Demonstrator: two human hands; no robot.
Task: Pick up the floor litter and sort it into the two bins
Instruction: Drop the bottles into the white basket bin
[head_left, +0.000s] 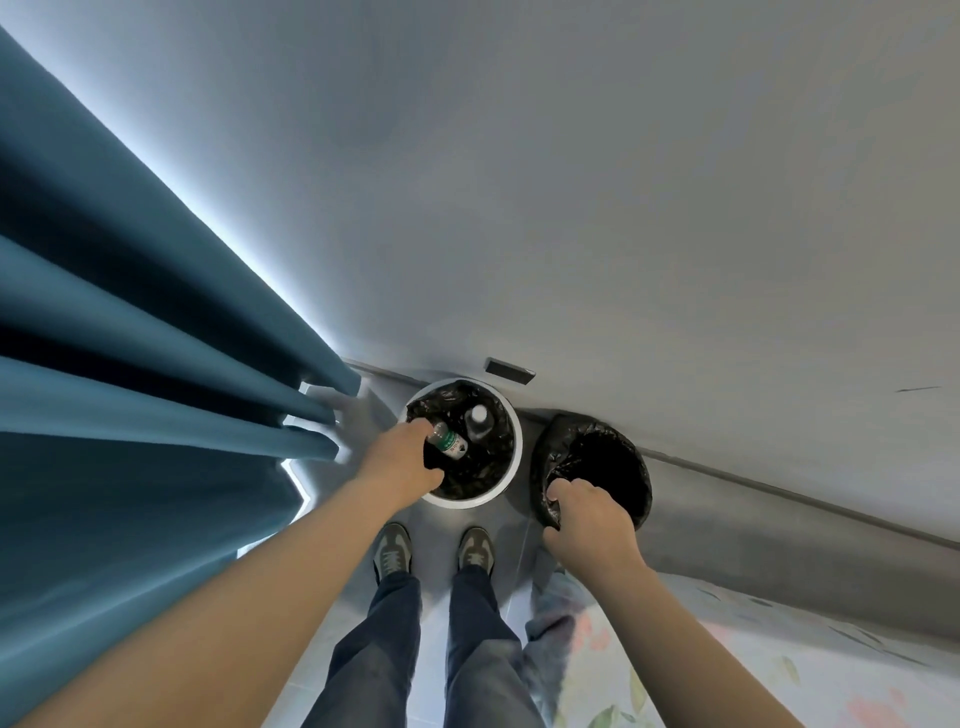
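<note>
My left hand (402, 457) reaches over the white bin (506, 480), which has a black liner. Its fingers hold one end of a clear plastic bottle with a green label (449, 444), just above the bin's opening. Another clear bottle with a white cap (478, 420) lies inside that bin. To the right stands a second bin wrapped in a black bag (550, 452). My right hand (589, 519) hovers over its near rim with the fingers curled downward. Whatever may be under those fingers is hidden.
Both bins stand against a grey wall with a baseboard. A blue curtain (130, 389) hangs at the left, close to the white bin. My two shoes (392, 553) are on the pale tiled floor in front of the bins. A floral bedsheet (753, 654) fills the lower right.
</note>
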